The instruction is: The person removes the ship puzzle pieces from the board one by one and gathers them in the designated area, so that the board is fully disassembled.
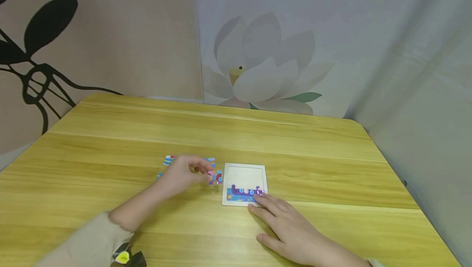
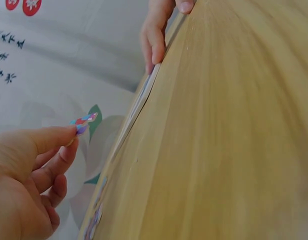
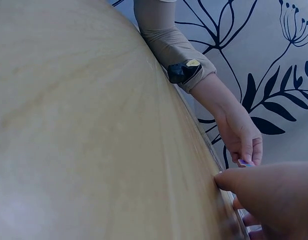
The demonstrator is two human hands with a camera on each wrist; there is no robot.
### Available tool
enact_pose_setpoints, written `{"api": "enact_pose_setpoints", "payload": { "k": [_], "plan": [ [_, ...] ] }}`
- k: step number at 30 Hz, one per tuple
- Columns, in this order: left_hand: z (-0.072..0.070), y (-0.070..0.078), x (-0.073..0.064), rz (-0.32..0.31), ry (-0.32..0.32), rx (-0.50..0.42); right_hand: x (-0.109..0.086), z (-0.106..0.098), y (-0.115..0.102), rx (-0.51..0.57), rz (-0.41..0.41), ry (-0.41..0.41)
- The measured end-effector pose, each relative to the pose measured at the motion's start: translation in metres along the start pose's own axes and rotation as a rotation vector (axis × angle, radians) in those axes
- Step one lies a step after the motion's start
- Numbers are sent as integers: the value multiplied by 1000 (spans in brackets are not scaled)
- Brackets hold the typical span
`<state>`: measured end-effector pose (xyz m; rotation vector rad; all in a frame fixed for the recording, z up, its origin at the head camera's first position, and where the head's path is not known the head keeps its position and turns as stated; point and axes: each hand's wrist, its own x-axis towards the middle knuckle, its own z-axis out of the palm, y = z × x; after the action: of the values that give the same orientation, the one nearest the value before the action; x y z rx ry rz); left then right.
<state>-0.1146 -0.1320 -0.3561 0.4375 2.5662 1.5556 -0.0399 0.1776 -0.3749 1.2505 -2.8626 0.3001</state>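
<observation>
A pale lotus [image 1: 263, 80] and dark leaves [image 1: 51, 25] adorn the backdrop [image 1: 147, 25] behind a wooden table [image 1: 313, 156].

wooden table [image 1: 332, 160] | pale lotus print [image 1: 258, 78] behind | black leaf pattern [image 1: 51, 25] left

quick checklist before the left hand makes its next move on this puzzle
1. Piece gripped: ok, the left hand pinches a puzzle piece.
2. Piece clear of the table: ok, held up off it in the left wrist view.
3. Room in the tray: ok, its far part is bare; placed pieces line the near side.
4. Placed pieces uncovered: not ok, fingers of the right hand cover their right end.
5. Loose pieces all visible: not ok, the left hand hides some of that area.
6. Held piece's matching spot: cannot tell.
</observation>
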Motion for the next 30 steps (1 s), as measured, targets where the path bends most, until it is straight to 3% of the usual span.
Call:
{"api": "enact_pose_setpoints", "payload": {
  "k": [9, 16, 23, 30],
  "plan": [
    [-9, -10, -4, -16, -23, 0, 1, 0, -1, 7, 0, -6],
    [-6, -18, -2, 21, -22, 18, 0, 0, 0, 5, -2, -1],
    [-1, -21, 1, 4, 4, 87, 0, 0, 0, 5, 1, 0],
    [2, -22, 1, 118, 27, 193, 1, 0, 0, 7, 6, -4]
  ]
}}
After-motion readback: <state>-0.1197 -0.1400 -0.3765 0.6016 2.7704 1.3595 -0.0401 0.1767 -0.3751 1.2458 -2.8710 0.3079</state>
